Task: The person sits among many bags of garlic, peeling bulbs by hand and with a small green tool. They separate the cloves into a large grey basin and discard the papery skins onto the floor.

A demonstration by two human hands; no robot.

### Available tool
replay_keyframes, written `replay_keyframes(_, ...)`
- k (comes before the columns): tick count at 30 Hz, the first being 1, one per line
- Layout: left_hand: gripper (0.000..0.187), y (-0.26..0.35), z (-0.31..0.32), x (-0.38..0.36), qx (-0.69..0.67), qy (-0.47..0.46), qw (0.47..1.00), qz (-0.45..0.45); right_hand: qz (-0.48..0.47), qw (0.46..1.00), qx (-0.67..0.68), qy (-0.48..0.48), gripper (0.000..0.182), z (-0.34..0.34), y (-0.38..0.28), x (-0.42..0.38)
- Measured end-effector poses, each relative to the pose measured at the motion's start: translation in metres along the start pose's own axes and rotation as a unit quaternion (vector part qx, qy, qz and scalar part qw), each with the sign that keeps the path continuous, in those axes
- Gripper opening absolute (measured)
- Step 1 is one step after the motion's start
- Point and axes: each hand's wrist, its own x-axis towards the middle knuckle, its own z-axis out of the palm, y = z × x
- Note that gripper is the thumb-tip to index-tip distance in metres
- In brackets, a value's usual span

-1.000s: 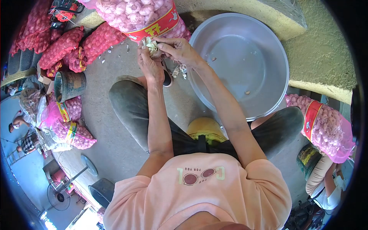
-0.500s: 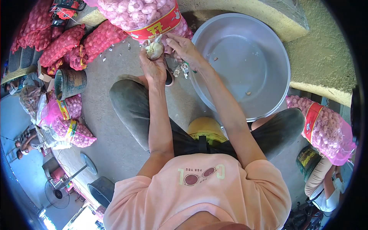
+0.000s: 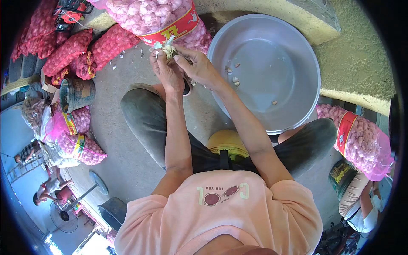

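A partly broken garlic bulb, its papery skin loose on top, is in the fingers of my left hand. My right hand grips the same bulb from the other side, thumb and fingers pressed against it. Just right of my hands stands a large grey basin. Several garlic cloves lie scattered on its bottom. Beyond the bulb is a big pink mesh sack of garlic with a red and yellow label.
Red mesh sacks and a dark bucket are at left. Another garlic sack leans at right near a seated person. A yellow stool is beneath me. A fan and other people are farther left.
More cloves now lie in the basin. My right hand has moved slightly left and down, closing on the bulb, which looks more broken up. Another person has come into view at far left.
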Motion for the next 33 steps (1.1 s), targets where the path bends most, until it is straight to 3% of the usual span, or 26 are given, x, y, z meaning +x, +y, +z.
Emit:
replay_keyframes(8, 0.010, 0.000, 0.003, 0.002, 0.010, 0.014, 0.999, 0.032, 0.032, 0.997, 0.065, -0.023, 0.049, -0.001, 0.002, 0.000)
replay_keyframes(21, 0.012, -0.003, 0.003, -0.001, 0.069, 0.019, 0.995, 0.064, 0.010, 0.999, 0.046, -0.004, 0.044, 0.000, -0.003, 0.000)
replay_keyframes(23, 0.013, -0.006, -0.002, 0.001, 0.084, 0.009, 0.994, 0.064, 0.064, 0.997, 0.040, -0.011, 0.043, -0.001, -0.004, 0.000)
replay_keyframes(26, 0.013, -0.009, -0.003, 0.002, 0.103, 0.000, 0.990, 0.095, 0.073, 0.997, 0.031, -0.003, 0.043, -0.002, -0.006, -0.001)
replay_keyframes(33, 0.013, -0.010, -0.004, 0.002, 0.167, -0.008, 0.979, 0.117, 0.011, 0.995, 0.084, 0.054, 0.042, 0.010, 0.020, 0.005)
